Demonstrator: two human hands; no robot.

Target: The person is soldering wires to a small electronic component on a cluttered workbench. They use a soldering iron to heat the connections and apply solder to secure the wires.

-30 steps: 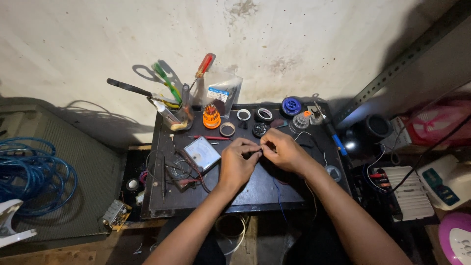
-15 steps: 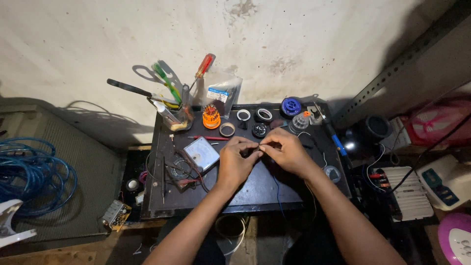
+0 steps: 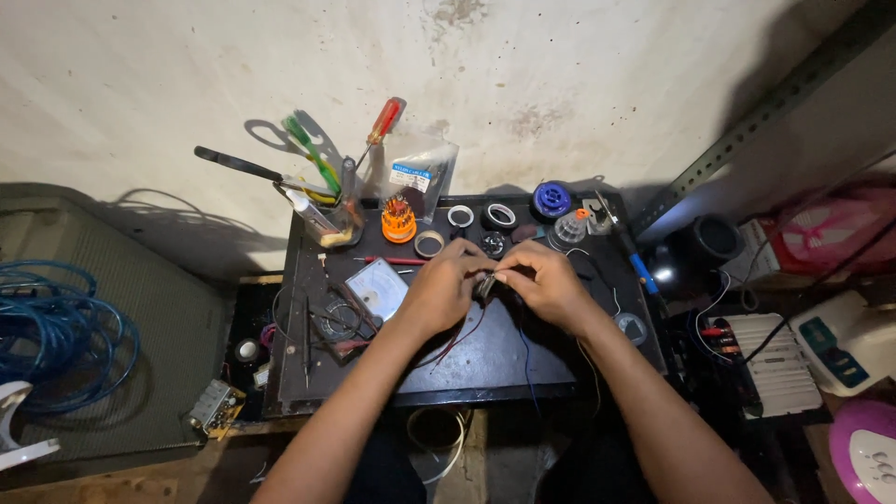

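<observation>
Dark cluttered surface (image 3: 523,364) against a stained pale wall (image 3: 560,84), blue cable coil (image 3: 56,336) off left. Left hand (image 3: 439,294) and right hand (image 3: 546,280) meet mid-surface, both pinching a small dark component (image 3: 484,284) between fingertips, wires (image 3: 457,341) trailing below.

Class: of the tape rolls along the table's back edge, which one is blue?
The blue roll, farthest right by the wall; the other rolls are pale, tan or black.

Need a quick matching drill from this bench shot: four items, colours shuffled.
Items:
1. screwdriver handle
2. wire coil
3. solder spool
4. bit holder

Colours and places:
A. orange, beside the tool cup
B. blue, at far left off the table
C. red, sticking up from the tool cup
D. blue, at the table's back edge

Pairs: 1-C, 2-B, 3-D, 4-A
</observation>
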